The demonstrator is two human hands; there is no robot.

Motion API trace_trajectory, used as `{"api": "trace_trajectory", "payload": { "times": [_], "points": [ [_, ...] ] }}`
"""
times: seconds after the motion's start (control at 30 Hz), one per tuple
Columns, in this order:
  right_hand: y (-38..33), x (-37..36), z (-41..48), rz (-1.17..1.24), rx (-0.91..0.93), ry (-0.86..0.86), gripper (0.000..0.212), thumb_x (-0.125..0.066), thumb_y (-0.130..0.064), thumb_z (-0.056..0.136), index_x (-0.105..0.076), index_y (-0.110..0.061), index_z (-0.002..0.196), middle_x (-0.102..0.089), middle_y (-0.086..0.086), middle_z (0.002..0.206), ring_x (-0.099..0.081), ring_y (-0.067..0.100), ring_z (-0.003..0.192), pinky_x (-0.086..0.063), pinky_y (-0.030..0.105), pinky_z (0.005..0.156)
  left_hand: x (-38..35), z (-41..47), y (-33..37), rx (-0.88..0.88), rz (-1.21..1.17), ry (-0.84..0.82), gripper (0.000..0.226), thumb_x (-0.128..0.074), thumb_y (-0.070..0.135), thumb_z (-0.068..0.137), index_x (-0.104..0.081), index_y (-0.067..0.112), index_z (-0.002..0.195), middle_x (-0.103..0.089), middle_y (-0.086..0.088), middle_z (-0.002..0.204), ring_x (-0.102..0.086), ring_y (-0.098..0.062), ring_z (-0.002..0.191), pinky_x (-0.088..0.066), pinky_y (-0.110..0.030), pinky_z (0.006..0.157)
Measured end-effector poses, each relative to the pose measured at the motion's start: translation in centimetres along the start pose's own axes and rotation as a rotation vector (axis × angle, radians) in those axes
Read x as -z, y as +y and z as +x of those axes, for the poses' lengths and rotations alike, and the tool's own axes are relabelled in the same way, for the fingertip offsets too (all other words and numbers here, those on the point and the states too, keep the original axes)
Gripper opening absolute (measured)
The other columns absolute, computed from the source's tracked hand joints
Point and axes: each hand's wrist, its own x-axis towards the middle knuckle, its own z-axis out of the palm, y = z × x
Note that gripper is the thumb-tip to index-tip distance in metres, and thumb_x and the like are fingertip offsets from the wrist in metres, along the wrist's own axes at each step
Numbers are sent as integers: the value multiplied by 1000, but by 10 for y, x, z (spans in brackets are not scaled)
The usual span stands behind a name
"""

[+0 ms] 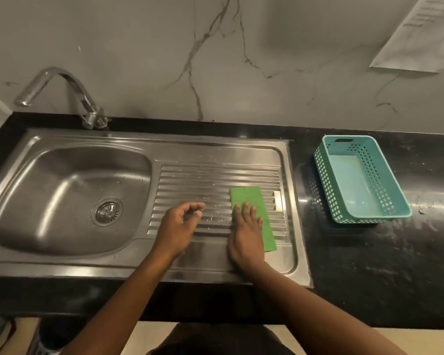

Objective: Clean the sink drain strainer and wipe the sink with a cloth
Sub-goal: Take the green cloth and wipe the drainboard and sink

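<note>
one steel sink [215, 149], black counter [369, 265], marble wall [267, 47].

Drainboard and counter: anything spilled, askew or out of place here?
Pale specks and streaks of residue dot the ribbed drainboard, mostly ahead of the left hand. The green cloth lies flat under the right hand. The strainer sits in its drain. Nothing else stands out.
</note>
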Motion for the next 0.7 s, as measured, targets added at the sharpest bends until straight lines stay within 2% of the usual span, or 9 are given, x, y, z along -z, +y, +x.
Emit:
{"api": "trace_trajectory", "payload": {
  "times": [0.1, 0.17, 0.23, 0.33, 0.4, 0.53, 0.63, 0.7],
  "points": [
    [-25, -14, 3, -47, 230, -147, 78, -48, -14, 91, -22, -19, 165, -12, 9, 174, -3, 32, 161, -1, 49, 130, 5, -4, -2, 16, -42, 101, 24, -63, 9, 101, -77, 25, 111, -78, 8, 113, -72, -5, 109, -58, -37, 101],
    [-45, -27, 3, -63, 376, -217, 76, -47, -12, 92, -25, -20, 164, -15, 8, 173, -5, 31, 161, -4, 48, 130, 7, -7, -4, 32, -43, 140, 22, -63, 8, 100, -77, 20, 112, -78, 4, 113, -72, -11, 111, -58, -44, 103],
    [-48, -30, 5, -58, 442, -243, 75, -44, -10, 93, -25, -20, 164, -16, 6, 173, -5, 28, 161, -4, 46, 130, 8, -9, -7, 32, -30, 170, 22, -64, 10, 99, -78, 22, 111, -78, 5, 113, -72, -11, 111, -58, -45, 103],
    [-14, -13, 9, -87, 536, -254, 73, -42, -11, 94, -25, -21, 164, -18, 1, 173, -11, 22, 161, -8, 41, 131, 9, -12, -9, 34, -33, 209, 23, -65, 11, 99, -78, 28, 106, -79, 4, 111, -74, -13, 109, -58, -48, 103],
    [22, 5, 6, -112, 519, -228, 70, -41, -13, 98, -24, -24, 165, -16, -3, 173, -11, 19, 161, -10, 39, 131, 11, -13, -13, 40, -39, 214, 23, -65, 12, 99, -78, 30, 105, -80, 3, 110, -74, -15, 109, -58, -50, 103],
    [86, 41, -11, -99, 364, -157, 65, -41, -17, 105, -18, -25, 166, -9, -5, 173, -5, 18, 161, -3, 34, 130, 13, -19, -22, 47, -35, 198, 22, -66, 19, 99, -79, 37, 102, -81, 8, 106, -76, -11, 103, -60, -46, 100],
    [109, 57, -20, -81, 243, -106, 59, -32, -27, 106, -28, -18, 164, -20, 3, 171, -15, 24, 160, -14, 40, 131, 15, -22, -30, 68, -35, 173, 22, -66, 17, 100, -78, 36, 102, -81, 9, 104, -77, -9, 101, -60, -48, 100],
    [105, 52, -24, -59, 183, -66, 61, -26, -32, 103, -32, -15, 162, -24, 6, 170, -19, 26, 159, -14, 40, 130, 17, -22, -33, 73, -39, 151, 22, -66, 17, 99, -78, 35, 102, -82, 7, 104, -77, -12, 103, -59, -51, 101]
  ]
}}
